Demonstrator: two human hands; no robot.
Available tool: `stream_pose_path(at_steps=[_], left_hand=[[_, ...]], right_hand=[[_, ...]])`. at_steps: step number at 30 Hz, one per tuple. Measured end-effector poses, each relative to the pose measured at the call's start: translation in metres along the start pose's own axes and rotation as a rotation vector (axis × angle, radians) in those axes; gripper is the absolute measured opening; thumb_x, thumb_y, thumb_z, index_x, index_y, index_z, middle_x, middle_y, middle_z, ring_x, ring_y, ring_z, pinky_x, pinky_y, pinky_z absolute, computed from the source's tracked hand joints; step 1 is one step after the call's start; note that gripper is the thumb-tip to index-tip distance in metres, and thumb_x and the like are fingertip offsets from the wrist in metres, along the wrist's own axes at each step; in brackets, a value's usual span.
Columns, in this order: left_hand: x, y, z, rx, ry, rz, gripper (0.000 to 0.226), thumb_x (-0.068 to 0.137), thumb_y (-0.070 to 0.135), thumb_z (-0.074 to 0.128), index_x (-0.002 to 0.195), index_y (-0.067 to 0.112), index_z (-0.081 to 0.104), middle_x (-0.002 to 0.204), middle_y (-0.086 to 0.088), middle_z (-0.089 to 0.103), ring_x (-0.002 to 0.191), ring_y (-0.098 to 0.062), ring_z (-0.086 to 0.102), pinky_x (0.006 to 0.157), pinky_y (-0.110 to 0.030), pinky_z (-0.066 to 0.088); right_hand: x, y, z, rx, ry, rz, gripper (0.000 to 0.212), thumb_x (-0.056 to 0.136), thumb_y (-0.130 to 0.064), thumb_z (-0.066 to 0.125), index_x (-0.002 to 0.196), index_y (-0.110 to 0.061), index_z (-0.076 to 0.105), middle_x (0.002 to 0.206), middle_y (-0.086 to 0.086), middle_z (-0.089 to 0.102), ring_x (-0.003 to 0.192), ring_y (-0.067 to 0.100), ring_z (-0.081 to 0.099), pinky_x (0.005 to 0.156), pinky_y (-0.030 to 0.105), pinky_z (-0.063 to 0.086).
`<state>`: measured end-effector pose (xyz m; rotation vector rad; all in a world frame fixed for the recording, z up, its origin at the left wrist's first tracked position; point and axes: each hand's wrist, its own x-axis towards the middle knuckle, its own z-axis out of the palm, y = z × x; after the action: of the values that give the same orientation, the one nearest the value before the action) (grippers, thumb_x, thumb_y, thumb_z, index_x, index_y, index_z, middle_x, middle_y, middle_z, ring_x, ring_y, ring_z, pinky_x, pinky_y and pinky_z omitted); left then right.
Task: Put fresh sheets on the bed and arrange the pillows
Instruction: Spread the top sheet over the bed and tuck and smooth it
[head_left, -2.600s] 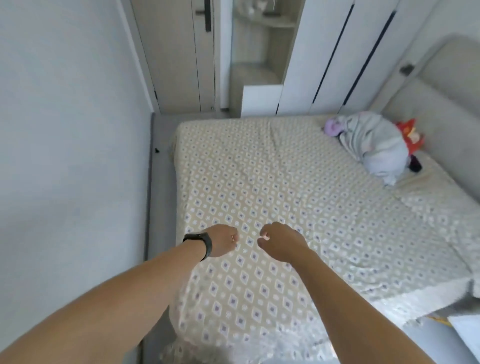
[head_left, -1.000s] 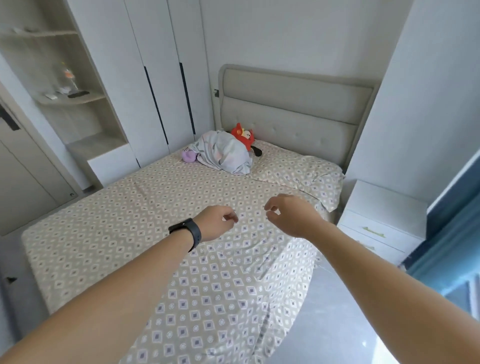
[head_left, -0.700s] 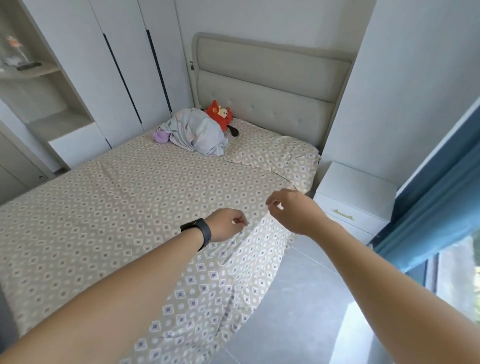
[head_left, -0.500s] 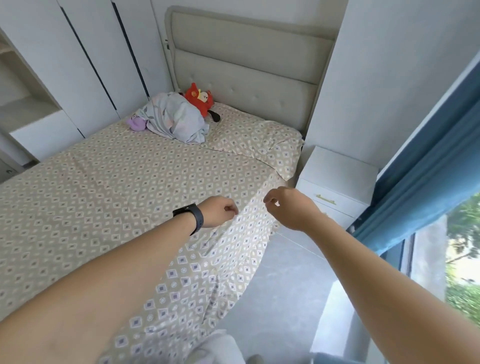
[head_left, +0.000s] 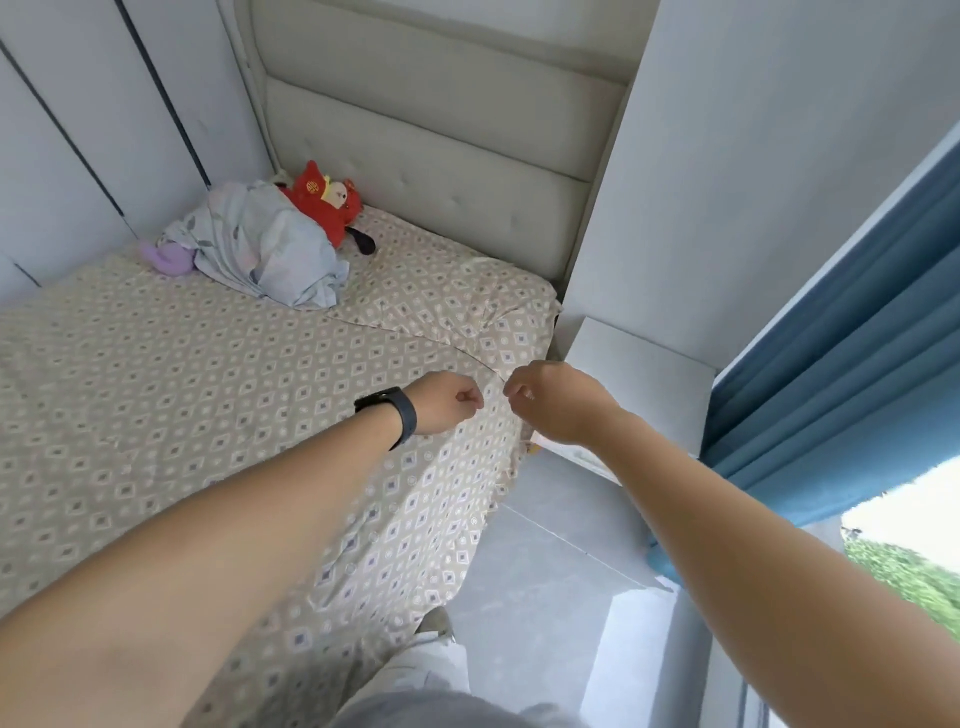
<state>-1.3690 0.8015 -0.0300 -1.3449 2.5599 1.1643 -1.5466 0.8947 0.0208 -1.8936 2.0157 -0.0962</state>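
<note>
The beige diamond-patterned sheet (head_left: 171, 395) covers the mattress and hangs over the near side. A pillow (head_left: 441, 291) in the same pattern lies flat at the head, on the right. My left hand (head_left: 447, 402), with a dark watch on the wrist, is a fist just above the sheet near the bed's right edge. My right hand (head_left: 556, 402) hovers beside it over the edge, fingers curled with thumb against forefinger. I see nothing held in either hand. A thin seam in the sheet runs between them.
A crumpled pale grey cloth bundle (head_left: 260, 249), a red plush toy (head_left: 327, 202) and a purple toy (head_left: 166, 257) lie by the padded headboard (head_left: 431, 145). A white nightstand (head_left: 639, 374) stands right of the bed, beside blue curtains (head_left: 857, 322). Grey floor (head_left: 550, 545) lies beneath me.
The view has swung from the bed's foot round to its right side and closer to the head. Both hands kept their curled pose side by side over the sheet.
</note>
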Motion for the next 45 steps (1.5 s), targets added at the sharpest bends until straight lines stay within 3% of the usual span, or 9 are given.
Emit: stream_pose_path(at_steps=[5, 9, 13, 19, 26, 30, 33, 39, 45], left_hand=[[0.082, 0.025, -0.033, -0.026, 0.06, 0.003, 0.026, 0.098, 0.024, 0.049, 0.105, 0.01, 0.07, 0.105, -0.003, 0.068, 0.101, -0.026, 0.064, 0.086, -0.035, 0.052], [0.134, 0.035, -0.03, 0.017, -0.085, -0.022, 0.026, 0.098, 0.02, 0.047, 0.108, 0.012, 0.07, 0.097, 0.016, 0.061, 0.1, -0.023, 0.063, 0.088, -0.035, 0.053], [0.196, 0.041, -0.04, 0.037, -0.078, -0.085, 0.027, 0.101, 0.02, 0.046, 0.113, 0.011, 0.068, 0.104, 0.005, 0.063, 0.097, -0.02, 0.06, 0.074, -0.026, 0.046], [0.261, 0.051, -0.068, 0.025, -0.022, -0.215, 0.025, 0.099, 0.025, 0.049, 0.112, 0.014, 0.068, 0.113, -0.004, 0.067, 0.105, -0.026, 0.063, 0.093, -0.04, 0.052], [0.287, 0.025, -0.103, -0.014, 0.076, -0.318, 0.03, 0.102, 0.024, 0.043, 0.115, 0.009, 0.066, 0.112, -0.005, 0.066, 0.09, -0.022, 0.06, 0.07, -0.029, 0.049], [0.294, -0.021, -0.124, -0.05, 0.087, -0.423, 0.032, 0.101, 0.026, 0.043, 0.113, 0.007, 0.065, 0.113, -0.011, 0.068, 0.102, -0.03, 0.063, 0.091, -0.041, 0.051], [0.3, -0.058, -0.144, -0.08, 0.094, -0.437, 0.031, 0.096, 0.031, 0.042, 0.101, 0.009, 0.064, 0.102, -0.009, 0.064, 0.092, -0.027, 0.059, 0.083, -0.035, 0.047], [0.323, -0.11, -0.186, -0.127, 0.129, -0.435, 0.028, 0.102, 0.025, 0.046, 0.113, 0.009, 0.066, 0.116, -0.006, 0.066, 0.106, -0.027, 0.061, 0.091, -0.037, 0.047], [0.35, -0.136, -0.203, -0.269, 0.215, -0.444, 0.023, 0.099, 0.024, 0.049, 0.108, 0.013, 0.068, 0.102, -0.001, 0.068, 0.094, -0.025, 0.064, 0.082, -0.034, 0.052]], right_hand=[[0.064, 0.046, -0.044, 0.081, 0.09, 0.009, 0.028, 0.098, -0.029, 0.046, 0.117, -0.029, 0.068, 0.12, -0.004, 0.067, 0.108, 0.022, 0.062, 0.087, 0.037, 0.052], [0.115, 0.088, -0.051, 0.098, 0.055, 0.004, 0.028, 0.098, -0.03, 0.047, 0.117, -0.029, 0.068, 0.121, -0.005, 0.066, 0.11, 0.021, 0.061, 0.086, 0.035, 0.05], [0.177, 0.132, -0.063, 0.136, 0.033, -0.051, 0.028, 0.098, -0.03, 0.047, 0.116, -0.028, 0.068, 0.122, -0.005, 0.065, 0.111, 0.02, 0.061, 0.086, 0.033, 0.049], [0.265, 0.172, -0.079, 0.116, -0.06, -0.171, 0.029, 0.098, -0.029, 0.048, 0.117, -0.026, 0.069, 0.122, -0.001, 0.065, 0.114, 0.022, 0.06, 0.093, 0.039, 0.051], [0.354, 0.146, -0.088, 0.105, -0.074, -0.252, 0.03, 0.098, -0.029, 0.046, 0.116, -0.028, 0.069, 0.118, -0.005, 0.065, 0.108, 0.021, 0.061, 0.088, 0.039, 0.053], [0.4, 0.125, -0.08, 0.074, -0.084, -0.268, 0.028, 0.098, -0.028, 0.046, 0.114, -0.027, 0.07, 0.113, -0.005, 0.067, 0.102, 0.022, 0.064, 0.085, 0.039, 0.054], [0.436, 0.102, -0.073, 0.031, -0.114, -0.292, 0.029, 0.099, -0.028, 0.045, 0.113, -0.025, 0.07, 0.112, -0.004, 0.067, 0.1, 0.021, 0.064, 0.082, 0.037, 0.054], [0.502, 0.056, -0.082, -0.032, -0.103, -0.305, 0.03, 0.097, -0.026, 0.045, 0.112, -0.025, 0.07, 0.112, -0.005, 0.066, 0.094, 0.022, 0.064, 0.075, 0.033, 0.05], [0.552, 0.039, -0.068, -0.069, -0.123, -0.271, 0.028, 0.093, -0.026, 0.047, 0.109, -0.025, 0.07, 0.107, -0.006, 0.065, 0.096, 0.021, 0.063, 0.078, 0.035, 0.052]])
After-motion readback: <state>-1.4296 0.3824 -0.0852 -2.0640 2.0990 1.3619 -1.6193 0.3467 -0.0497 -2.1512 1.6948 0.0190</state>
